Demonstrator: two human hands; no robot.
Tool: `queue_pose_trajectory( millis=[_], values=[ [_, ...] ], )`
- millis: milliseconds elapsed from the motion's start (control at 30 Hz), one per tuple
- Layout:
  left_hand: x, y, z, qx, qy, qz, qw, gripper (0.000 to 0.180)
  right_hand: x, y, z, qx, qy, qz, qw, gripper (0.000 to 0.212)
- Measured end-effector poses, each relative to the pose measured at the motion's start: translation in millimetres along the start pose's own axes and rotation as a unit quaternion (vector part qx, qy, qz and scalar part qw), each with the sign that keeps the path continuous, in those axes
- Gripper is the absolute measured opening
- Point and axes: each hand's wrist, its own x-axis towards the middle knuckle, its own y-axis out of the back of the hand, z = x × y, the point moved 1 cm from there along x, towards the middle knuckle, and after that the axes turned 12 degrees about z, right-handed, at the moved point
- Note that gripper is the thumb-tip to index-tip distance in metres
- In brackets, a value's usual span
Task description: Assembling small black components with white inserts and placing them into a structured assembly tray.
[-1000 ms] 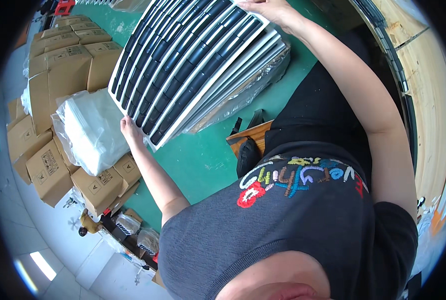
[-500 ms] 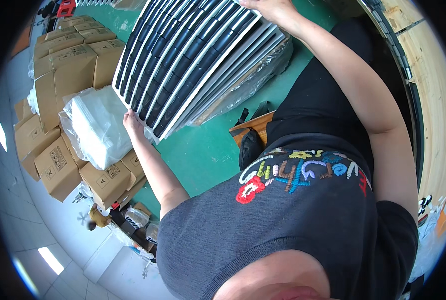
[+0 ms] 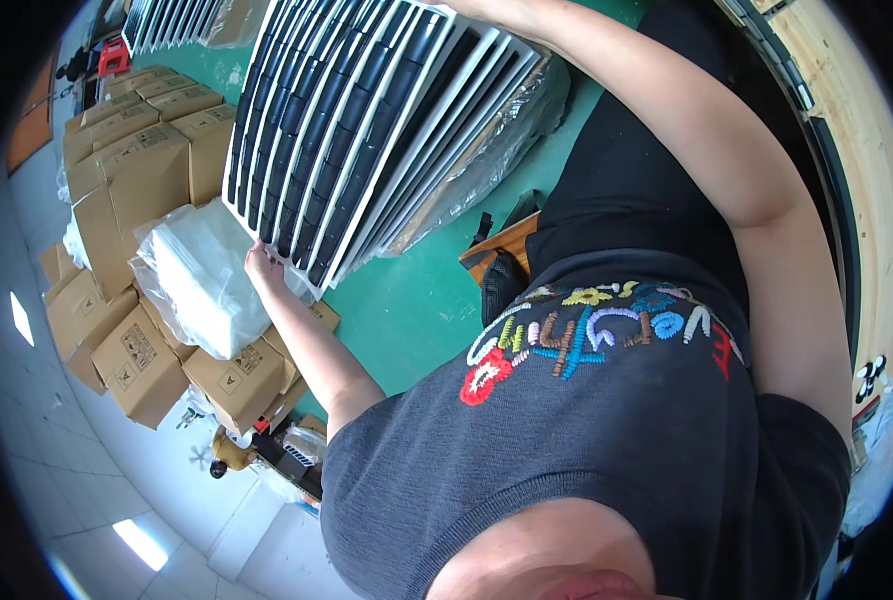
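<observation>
A white panel (image 3: 364, 178) lined with rows of glossy black rectangular pieces lies tilted at the top of the view. My left hand (image 3: 263, 262) is closed on its near left corner, fingers pinching the white edge. At the panel's far right corner is my right hand (image 3: 476, 8), partly cut off by the upper edge of the view; it grips the rim there. Below the panel rests a stack of similar white panels (image 3: 456, 125), seen edge-on, with a dark gap under the top one. Clear plastic wrap (image 3: 501, 160) covers the stack's side.
Brown cardboard boxes (image 3: 141, 170) are piled on the left, with clear plastic bags (image 3: 201, 285) against them. Another striped panel stack (image 3: 171, 22) stands farther off. A wooden bench top (image 3: 866, 200) runs along the right. A person in yellow (image 3: 231, 455) is in the distance at lower left.
The top panel's right side has separated from the stack, widening the dark gap. My right hand has moved left and up, toward the view's edge. My left hand still grips its corner.
</observation>
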Motion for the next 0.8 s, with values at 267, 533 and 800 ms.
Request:
queue_pose_trajectory(
  millis=[267, 533, 800],
  values=[
    [-7, 25, 3, 0.048, 0.047, 0.038, 0.997, 0.019, -10, -2, -2, -0.034, -0.005, -0.001, 0.999, 0.028],
    [-29, -3, 14, 0.036, -0.006, 0.04, 0.999, 0.015, -6, 2, 21, 0.07, -0.023, -0.055, 0.996, 0.024],
    [-40, -19, 1, -0.023, -0.017, 0.029, 0.999, 0.013, 6, -11, 58, -0.027, 0.116, 0.023, 0.993, 0.024]
  ],
)
